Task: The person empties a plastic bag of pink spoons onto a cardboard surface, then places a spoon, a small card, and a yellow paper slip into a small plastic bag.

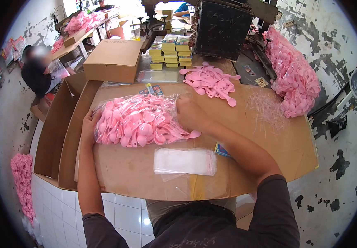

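A clear plastic bag full of pink spoons (137,124) lies on the cardboard-covered table (265,149). My left hand (91,122) holds the bag's left edge, its fingers closed on the plastic. At the bag's right end, my right hand (186,110) has its fingers pressed together on the plastic near the opening. One spoon (193,134) sticks out at the lower right of the bag. Nearer to me lies a stack of clear empty plastic sleeves (184,161). Beyond my right hand is a loose pile of pink spoons (211,80).
Open cardboard boxes (58,132) flank the table's left side, with a closed carton (114,58) behind. Stacked yellow-edged cards (170,51) and a black machine (222,31) stand at the back. Large pink bundles (292,74) hang right. A seated person (38,76) is at left.
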### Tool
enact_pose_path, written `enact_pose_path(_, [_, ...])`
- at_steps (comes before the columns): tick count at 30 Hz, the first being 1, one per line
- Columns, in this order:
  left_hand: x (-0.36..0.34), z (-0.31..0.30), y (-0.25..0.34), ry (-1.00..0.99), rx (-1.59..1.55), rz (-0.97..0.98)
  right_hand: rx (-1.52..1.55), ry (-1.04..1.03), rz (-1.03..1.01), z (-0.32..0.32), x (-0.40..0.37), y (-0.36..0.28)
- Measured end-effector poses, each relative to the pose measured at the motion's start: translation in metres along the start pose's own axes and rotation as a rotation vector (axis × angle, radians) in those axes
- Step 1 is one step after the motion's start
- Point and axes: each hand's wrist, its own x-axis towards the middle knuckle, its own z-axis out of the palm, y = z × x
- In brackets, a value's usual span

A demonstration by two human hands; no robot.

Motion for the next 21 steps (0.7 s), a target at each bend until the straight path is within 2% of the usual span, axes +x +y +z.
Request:
enact_pose_path(4, [0.003, -0.011, -0.006, -0.047, -0.071, -0.002, -0.097, -0.033, 0.062, 0.02, 0.016, 0.009])
enact_pose_path(5, [0.004, -0.015, -0.009, -0.055, -0.096, -0.001, -0.065, -0.094, 0.111, 0.019, 0.018, 0.011])
enact_pose_path(7, [0.004, -0.013, -0.008, -0.036, -0.18, 0.024, -0.005, -0.223, 0.207, -0.003, 0.019, -0.002])
enact_pose_path(10, [-0.005, 0.008, 0.014, 0.028, -0.311, -0.026, 0.101, -0.188, 0.148, -0.016, 0.009, 0.009])
enact_pose_path(11, [-0.008, 0.014, 0.02, 0.058, -0.355, -0.059, 0.109, -0.233, 0.173, -0.025, 0.006, 0.014])
enact_pose_path(16, [0.007, -0.014, -0.005, -0.063, -0.414, -0.086, 0.159, -0.446, 0.203, -0.095, 0.003, 0.039])
enact_pose_path(19, [0.007, -0.012, -0.002, -0.05, -0.358, -0.054, -0.005, -0.384, 0.472, -0.135, 0.009, 0.045])
enact_pose_path(21, [0.005, -0.007, 0.003, -0.025, -0.36, -0.063, -0.492, 0.177, 0.066, -0.108, 0.001, 0.091])
